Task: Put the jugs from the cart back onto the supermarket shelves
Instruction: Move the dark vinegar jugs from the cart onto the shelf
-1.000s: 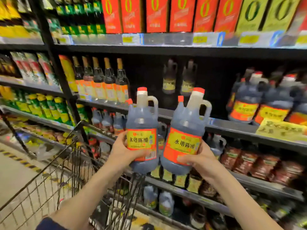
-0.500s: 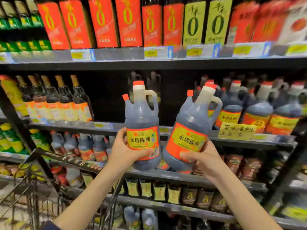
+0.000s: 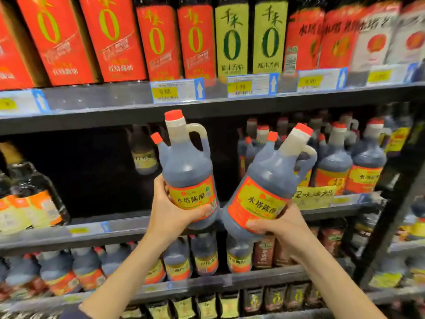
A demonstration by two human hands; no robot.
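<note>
I hold two dark vinegar jugs with red caps and yellow-and-red labels in front of the middle shelf [image 3: 119, 226]. My left hand [image 3: 170, 212] grips the bottom of the left jug [image 3: 186, 166], which stands upright. The right jug [image 3: 269, 187] tilts to the right, with my right hand [image 3: 278, 226] wrapped under its base. Both jugs hang in the air at the shelf's front edge, before a dark empty gap in the row. Several matching jugs [image 3: 365, 162] stand on the same shelf to the right.
The upper shelf [image 3: 128, 100] carries tall red and green boxed bottles with price tags below. Dark glass bottles [image 3: 30, 194] stand at the left of the middle shelf. One lone jug [image 3: 143, 155] sits deep in the gap. Smaller jugs [image 3: 87, 265] fill the shelf below. A black upright post [image 3: 395, 215] stands at right.
Both jugs have risen and come closer to the middle shelf. The view has swung up and right, so the cart has left the frame. The right jug tilts more.
</note>
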